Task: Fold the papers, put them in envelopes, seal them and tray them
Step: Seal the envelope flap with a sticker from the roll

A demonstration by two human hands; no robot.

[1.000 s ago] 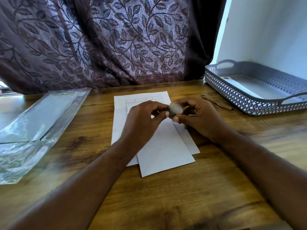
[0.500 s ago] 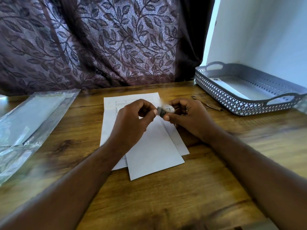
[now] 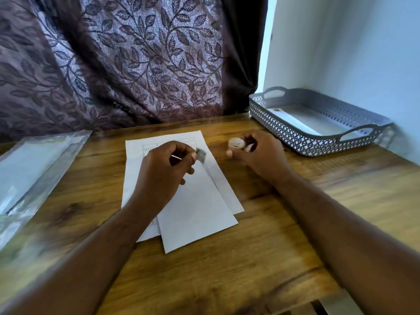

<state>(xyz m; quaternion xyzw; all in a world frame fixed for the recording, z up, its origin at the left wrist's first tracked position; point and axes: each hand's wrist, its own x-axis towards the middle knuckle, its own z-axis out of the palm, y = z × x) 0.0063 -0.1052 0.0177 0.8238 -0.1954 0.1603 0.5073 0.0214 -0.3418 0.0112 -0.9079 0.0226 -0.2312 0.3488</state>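
Note:
A white envelope lies slanted on a printed sheet of paper in the middle of the wooden table. Above its top end, my left hand pinches a small grey sticker between thumb and fingertips. To the right, over bare wood, my right hand grips a small white roll. The grey lattice tray stands at the back right with a white envelope lying inside it.
A clear plastic packet of envelopes lies at the left edge of the table. A patterned purple curtain hangs behind the table, and a pale wall rises at the right.
The hands were together over the envelope's top end, both on the roll. Now they have parted: the left keeps a small sticker, the right carries the roll away to the right.

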